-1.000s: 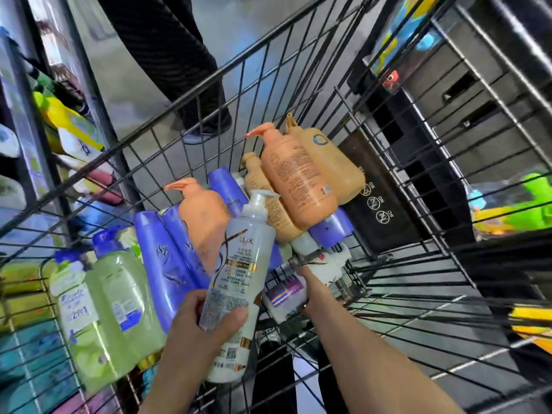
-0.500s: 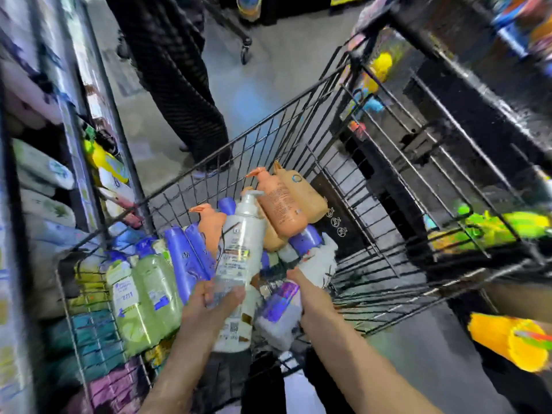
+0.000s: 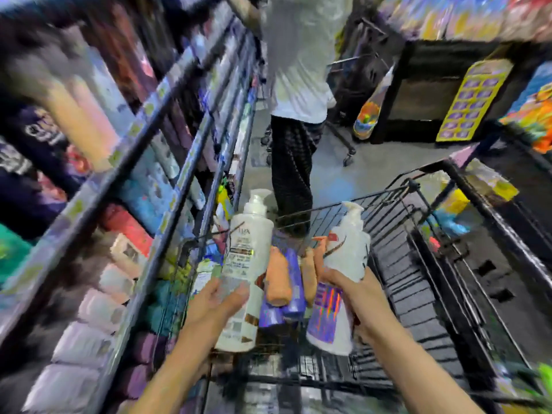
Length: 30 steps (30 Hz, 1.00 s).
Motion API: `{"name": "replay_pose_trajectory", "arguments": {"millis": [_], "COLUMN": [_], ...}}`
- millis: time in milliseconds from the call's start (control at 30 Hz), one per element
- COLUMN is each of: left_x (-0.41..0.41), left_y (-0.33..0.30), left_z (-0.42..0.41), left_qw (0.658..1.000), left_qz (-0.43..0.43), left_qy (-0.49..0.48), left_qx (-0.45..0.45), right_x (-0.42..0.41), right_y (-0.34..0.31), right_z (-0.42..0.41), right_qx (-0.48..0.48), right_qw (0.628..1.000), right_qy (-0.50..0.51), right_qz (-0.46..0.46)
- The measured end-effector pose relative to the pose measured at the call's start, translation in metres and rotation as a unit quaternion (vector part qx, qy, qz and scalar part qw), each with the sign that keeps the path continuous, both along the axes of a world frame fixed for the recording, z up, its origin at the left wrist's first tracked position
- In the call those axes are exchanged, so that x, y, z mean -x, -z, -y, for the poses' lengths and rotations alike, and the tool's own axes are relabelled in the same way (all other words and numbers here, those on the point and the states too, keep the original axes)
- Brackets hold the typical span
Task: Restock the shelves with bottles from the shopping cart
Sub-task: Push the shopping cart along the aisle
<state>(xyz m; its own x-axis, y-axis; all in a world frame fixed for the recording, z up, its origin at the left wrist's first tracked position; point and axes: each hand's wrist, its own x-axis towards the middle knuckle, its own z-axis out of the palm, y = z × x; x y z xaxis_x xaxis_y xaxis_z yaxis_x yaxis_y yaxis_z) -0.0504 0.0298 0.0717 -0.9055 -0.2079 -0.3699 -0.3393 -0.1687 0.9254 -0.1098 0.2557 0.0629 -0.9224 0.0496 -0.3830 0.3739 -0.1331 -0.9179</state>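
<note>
The left hand (image 3: 218, 297) holds a tall white plastic pump bottle with a brown label (image 3: 248, 264) in its grip, raised above the black wire shopping cart (image 3: 418, 294). The right hand (image 3: 349, 291) grasps a second white pump bottle with a purple label (image 3: 346, 258). Orange and purple bottles (image 3: 283, 279) lie in the cart near its left edge, beside the blurred shelves (image 3: 143, 138).

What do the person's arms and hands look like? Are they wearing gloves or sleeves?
No gloves. The left hand and right hand are both bare, and so are the forearms, right to the bottom edge of the picture. No sleeves, watch, rings or bracelets show. The picture is blurry, so tiny details could be missed.
</note>
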Motion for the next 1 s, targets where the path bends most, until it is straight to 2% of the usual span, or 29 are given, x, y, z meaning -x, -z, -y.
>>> {"name": "replay_pose_trajectory", "arguments": {"millis": [167, 333, 467, 667, 900, 1000], "left_x": [-0.049, -0.105, -0.159, -0.245, -0.325, -0.346], "left_y": [-0.015, -0.015, -0.013, -0.018, -0.031, -0.042], "left_z": [-0.027, -0.073, -0.103, -0.123, -0.112, -0.09], "left_qw": [0.993, 0.964, 0.931, 0.861, 0.795, 0.782], "left_qz": [-0.035, -0.052, -0.044, -0.05, -0.069, -0.079], "left_qy": [-0.115, -0.255, -0.359, -0.502, -0.601, -0.618], "left_qx": [-0.019, -0.057, -0.06, -0.069, -0.044, -0.022], "right_x": [0.004, -0.003, -0.019, -0.07, -0.141, -0.167], "right_y": [-0.022, -0.028, -0.023, -0.022, -0.029, -0.043], "right_z": [-0.012, -0.022, -0.015, 0.029, 0.108, 0.147], "right_qx": [-0.052, -0.08, -0.062, -0.029, 0.014, 0.035], "right_qw": [0.986, 0.954, 0.918, 0.86, 0.784, 0.747], "right_qy": [-0.138, -0.247, -0.377, -0.498, -0.616, -0.658], "right_qz": [-0.075, -0.15, -0.108, -0.103, -0.076, -0.081]}}
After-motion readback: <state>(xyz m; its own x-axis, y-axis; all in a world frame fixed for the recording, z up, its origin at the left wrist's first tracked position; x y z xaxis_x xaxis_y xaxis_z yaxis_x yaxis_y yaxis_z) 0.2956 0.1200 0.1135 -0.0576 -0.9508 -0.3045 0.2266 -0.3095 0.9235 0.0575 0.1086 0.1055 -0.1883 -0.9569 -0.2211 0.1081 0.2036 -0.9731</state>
